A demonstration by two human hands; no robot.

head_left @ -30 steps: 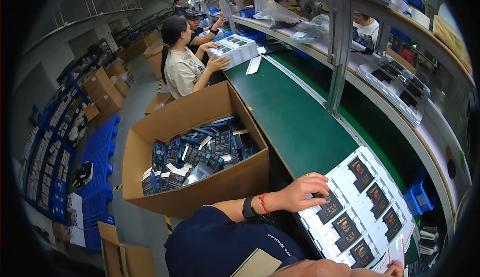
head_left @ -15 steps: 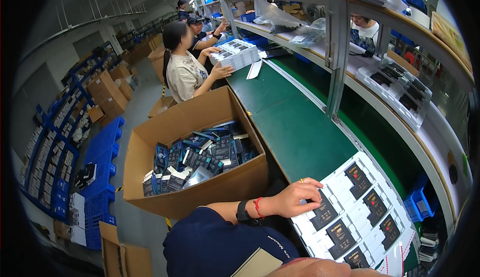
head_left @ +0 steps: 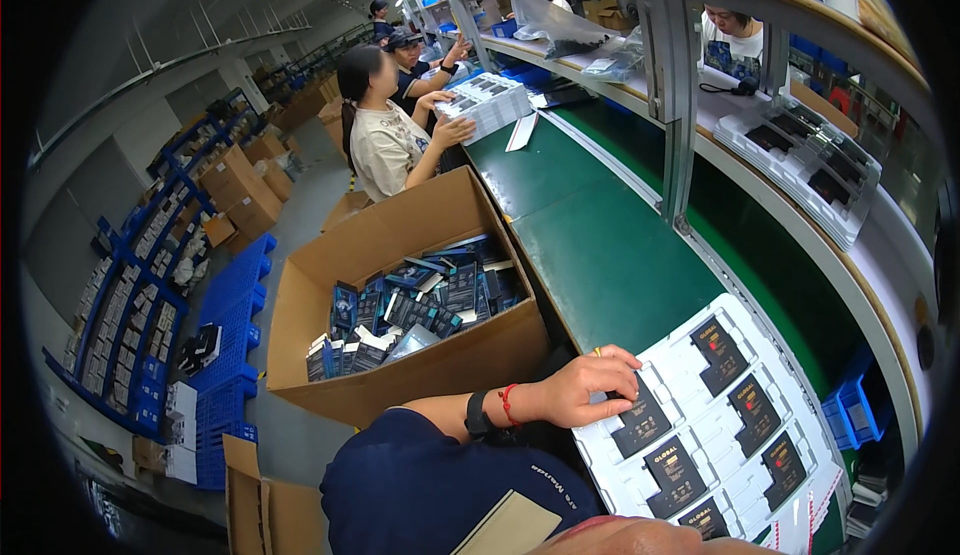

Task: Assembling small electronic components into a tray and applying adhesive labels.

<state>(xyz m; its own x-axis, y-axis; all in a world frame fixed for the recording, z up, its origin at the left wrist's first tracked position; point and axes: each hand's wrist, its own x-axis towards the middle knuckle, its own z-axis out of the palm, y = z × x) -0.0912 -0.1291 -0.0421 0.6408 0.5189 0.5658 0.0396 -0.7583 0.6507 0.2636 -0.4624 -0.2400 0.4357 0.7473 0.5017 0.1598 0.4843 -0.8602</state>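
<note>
My left hand (head_left: 590, 392), with a dark watch and a red string bracelet at the wrist, rests at the upper left of a white plastic tray (head_left: 690, 400). Its bent fingers and thumb close round the upper end of a flat black battery (head_left: 643, 423) lying in its slot. Several like it fill the other slots, among them a battery (head_left: 676, 477) just below and a battery (head_left: 719, 355) at the top. Red-and-white edged strips (head_left: 800, 525) lie over the tray's lower right corner. My right hand is out of view.
An open carton (head_left: 400, 380) of small dark boxes stands left of the green bench (head_left: 620, 255). Beyond it, a co-worker (head_left: 385, 145) holds a stack of trays (head_left: 485, 110). Metal shelving (head_left: 675, 155) lines the right, with another tray stack (head_left: 800, 160) and a blue bin (head_left: 853, 410).
The view has shifted slightly, so the carton and co-workers appear further right. My left hand keeps its place on the tray at the same battery.
</note>
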